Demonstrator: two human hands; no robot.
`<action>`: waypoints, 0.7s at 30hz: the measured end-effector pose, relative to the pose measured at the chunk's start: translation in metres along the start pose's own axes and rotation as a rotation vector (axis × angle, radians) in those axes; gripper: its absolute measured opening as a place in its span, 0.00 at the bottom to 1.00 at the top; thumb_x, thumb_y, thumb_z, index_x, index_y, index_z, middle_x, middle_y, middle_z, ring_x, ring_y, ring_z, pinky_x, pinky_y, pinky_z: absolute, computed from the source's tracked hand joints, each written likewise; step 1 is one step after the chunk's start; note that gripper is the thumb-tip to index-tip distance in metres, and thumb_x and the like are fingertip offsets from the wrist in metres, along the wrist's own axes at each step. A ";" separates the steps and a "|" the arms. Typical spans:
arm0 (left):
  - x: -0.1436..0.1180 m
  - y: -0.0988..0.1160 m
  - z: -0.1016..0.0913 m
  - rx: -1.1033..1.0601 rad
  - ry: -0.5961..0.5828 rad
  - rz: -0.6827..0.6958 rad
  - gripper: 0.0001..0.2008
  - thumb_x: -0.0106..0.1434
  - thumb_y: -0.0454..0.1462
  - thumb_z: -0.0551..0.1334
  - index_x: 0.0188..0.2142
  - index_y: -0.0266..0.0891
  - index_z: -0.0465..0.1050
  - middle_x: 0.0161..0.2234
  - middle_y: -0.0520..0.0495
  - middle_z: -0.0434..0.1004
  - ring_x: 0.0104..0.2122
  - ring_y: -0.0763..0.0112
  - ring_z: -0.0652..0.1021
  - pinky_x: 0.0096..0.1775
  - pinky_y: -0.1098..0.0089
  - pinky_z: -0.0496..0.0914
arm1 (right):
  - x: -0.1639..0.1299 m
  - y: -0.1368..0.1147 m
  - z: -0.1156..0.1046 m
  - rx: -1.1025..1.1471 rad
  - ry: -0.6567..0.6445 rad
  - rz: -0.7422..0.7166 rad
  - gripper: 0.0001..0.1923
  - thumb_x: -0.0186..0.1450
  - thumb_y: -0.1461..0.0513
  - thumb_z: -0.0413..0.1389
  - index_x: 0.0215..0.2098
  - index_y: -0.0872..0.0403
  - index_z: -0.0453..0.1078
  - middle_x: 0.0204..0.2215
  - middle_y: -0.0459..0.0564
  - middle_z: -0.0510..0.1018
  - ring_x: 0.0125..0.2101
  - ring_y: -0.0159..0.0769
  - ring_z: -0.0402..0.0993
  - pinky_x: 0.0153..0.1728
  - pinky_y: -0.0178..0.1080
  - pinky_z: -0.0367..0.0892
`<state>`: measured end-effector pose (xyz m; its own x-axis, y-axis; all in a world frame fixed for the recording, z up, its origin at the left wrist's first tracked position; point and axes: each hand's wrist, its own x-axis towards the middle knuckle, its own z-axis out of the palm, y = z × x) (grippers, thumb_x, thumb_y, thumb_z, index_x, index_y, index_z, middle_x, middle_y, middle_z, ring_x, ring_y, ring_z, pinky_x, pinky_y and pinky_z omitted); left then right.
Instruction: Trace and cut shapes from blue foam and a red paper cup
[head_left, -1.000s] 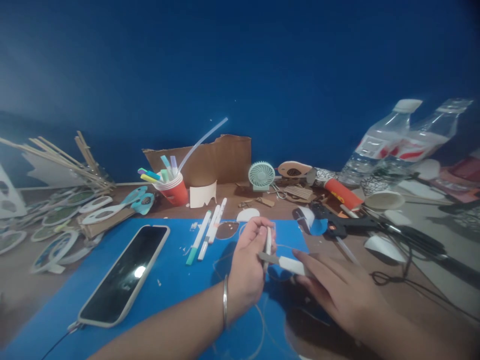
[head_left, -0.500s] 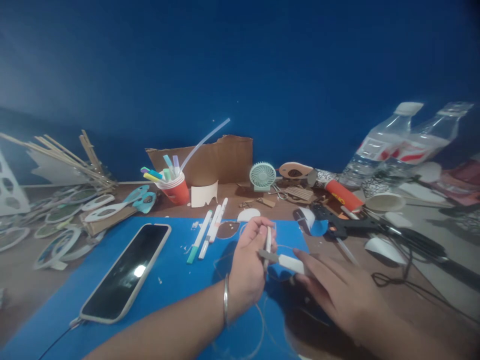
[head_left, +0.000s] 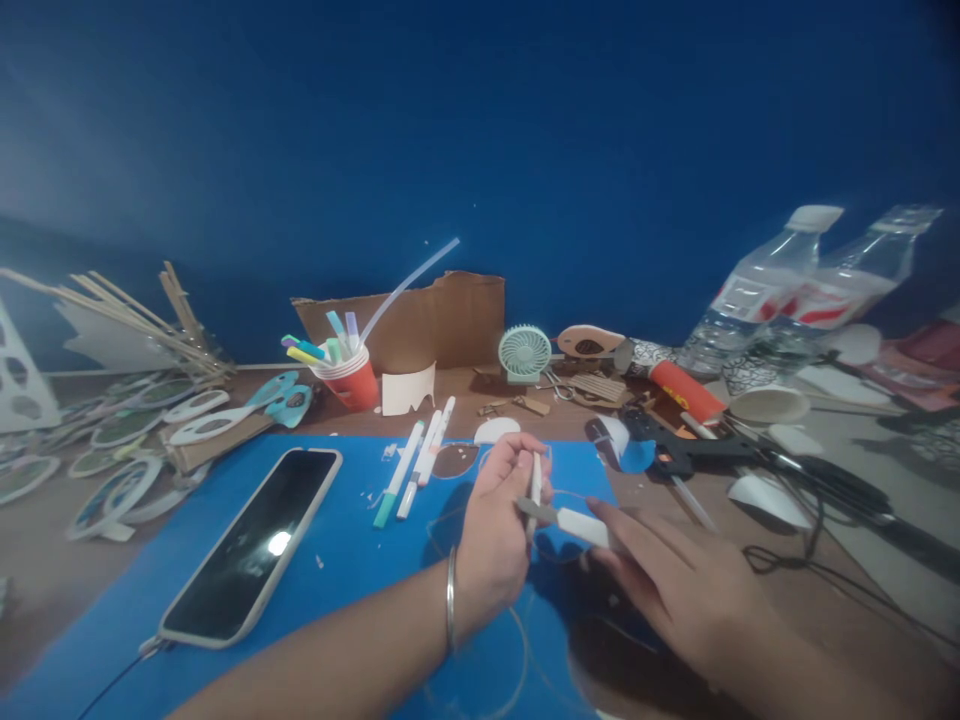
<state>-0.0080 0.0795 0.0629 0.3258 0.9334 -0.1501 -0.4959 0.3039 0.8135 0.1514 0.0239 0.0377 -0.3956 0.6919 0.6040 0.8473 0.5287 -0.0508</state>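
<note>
My left hand (head_left: 500, 510), a silver bangle on its wrist, is closed on a thin white piece (head_left: 535, 484) seen nearly edge-on. In my right hand (head_left: 686, 590) is a small tool (head_left: 579, 526) with a white handle and a flat grey end. That grey end lies across the lower part of the white piece, close to my left fingers. I cannot make out the tool's exact kind. Both hands are above a blue mat (head_left: 360, 600). Near my left wrist, a thin clear loop (head_left: 523, 660) lies on the mat.
A phone (head_left: 255, 545) with a cable lies left, beside several markers (head_left: 403, 470). Behind stand a red cup (head_left: 356, 385) of pens and a green fan (head_left: 524, 353). Glasses-shaped cutouts (head_left: 232, 415) crowd the left. To the right are a glue gun (head_left: 701, 455) and bottles (head_left: 765, 280).
Almost nothing differs. Both hands keep their hold, and the tool's grey end stays across the white piece.
</note>
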 end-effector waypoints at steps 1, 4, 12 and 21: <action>0.000 0.000 0.000 -0.004 0.002 0.003 0.05 0.63 0.39 0.52 0.33 0.41 0.61 0.21 0.56 0.57 0.18 0.82 0.57 0.18 0.82 0.53 | 0.000 0.000 0.000 -0.001 0.000 0.002 0.14 0.65 0.62 0.49 0.47 0.59 0.67 0.30 0.50 0.77 0.27 0.32 0.73 0.28 0.35 0.65; 0.000 0.000 0.001 -0.021 0.011 0.002 0.04 0.62 0.39 0.53 0.32 0.41 0.61 0.22 0.55 0.58 0.18 0.82 0.59 0.18 0.82 0.53 | 0.001 -0.001 -0.001 0.003 -0.005 -0.003 0.14 0.64 0.62 0.49 0.47 0.59 0.67 0.31 0.51 0.78 0.28 0.32 0.73 0.28 0.35 0.65; 0.000 0.001 0.001 -0.010 0.006 -0.002 0.05 0.62 0.40 0.53 0.32 0.41 0.60 0.21 0.56 0.57 0.18 0.83 0.58 0.18 0.82 0.53 | -0.001 0.002 0.001 0.001 -0.011 0.002 0.15 0.64 0.61 0.49 0.48 0.57 0.67 0.29 0.49 0.77 0.26 0.31 0.72 0.27 0.34 0.63; -0.001 0.000 0.000 0.021 -0.006 0.023 0.06 0.63 0.41 0.53 0.33 0.41 0.60 0.22 0.55 0.57 0.19 0.83 0.57 0.20 0.81 0.53 | -0.002 0.003 0.002 0.001 -0.004 0.020 0.15 0.64 0.61 0.51 0.48 0.57 0.66 0.29 0.49 0.76 0.26 0.32 0.71 0.28 0.35 0.63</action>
<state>-0.0082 0.0787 0.0634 0.3196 0.9389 -0.1277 -0.4865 0.2782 0.8282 0.1544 0.0252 0.0351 -0.3804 0.7044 0.5993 0.8545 0.5156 -0.0637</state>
